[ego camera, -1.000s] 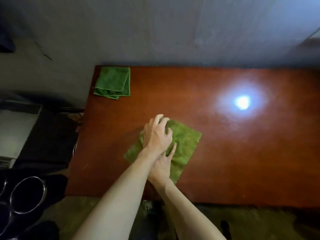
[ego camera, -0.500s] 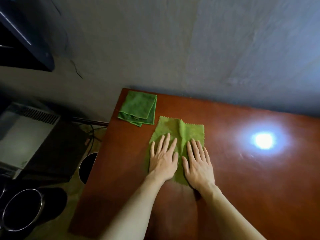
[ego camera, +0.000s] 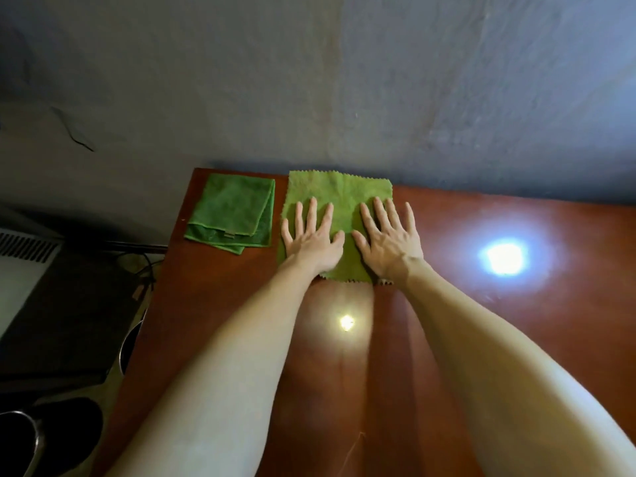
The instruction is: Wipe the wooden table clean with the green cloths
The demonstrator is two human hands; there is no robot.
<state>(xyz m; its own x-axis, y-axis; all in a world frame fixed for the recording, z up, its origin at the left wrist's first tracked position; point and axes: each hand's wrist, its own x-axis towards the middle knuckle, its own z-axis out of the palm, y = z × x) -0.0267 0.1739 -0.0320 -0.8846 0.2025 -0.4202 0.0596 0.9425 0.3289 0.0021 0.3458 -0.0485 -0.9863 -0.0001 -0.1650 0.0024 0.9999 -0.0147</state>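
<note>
Cloth (ego camera: 339, 191) lies spread flat at the far edge of the worktop (ego camera: 516, 339), its zigzag hem right up by the wall (ego camera: 309, 80). I see both hands on it, side by side, palms down. The left hand (ego camera: 311, 241) presses the left half, fingers straight and fanned, the little finger reaching the cloth's left border. The right hand (ego camera: 389, 244) presses the right half, fingers also straight, its outer edge lying past the cloth's right border on bare wood. Neither grip closes on anything: both are wide and flat, thumbs pointing inward, near each other but apart. A folded cloth (ego camera: 232, 211), darker green, sits just beside the flat one on its left, in the far left corner, untouched. On the wood I see a big glare (ego camera: 506, 258) right of the right hand and a small glare (ego camera: 347, 321) between the forearms. Off the left edge I make out a grey vented box (ego camera: 20, 266) and, lower down, a metal pot (ego camera: 20, 438)
</note>
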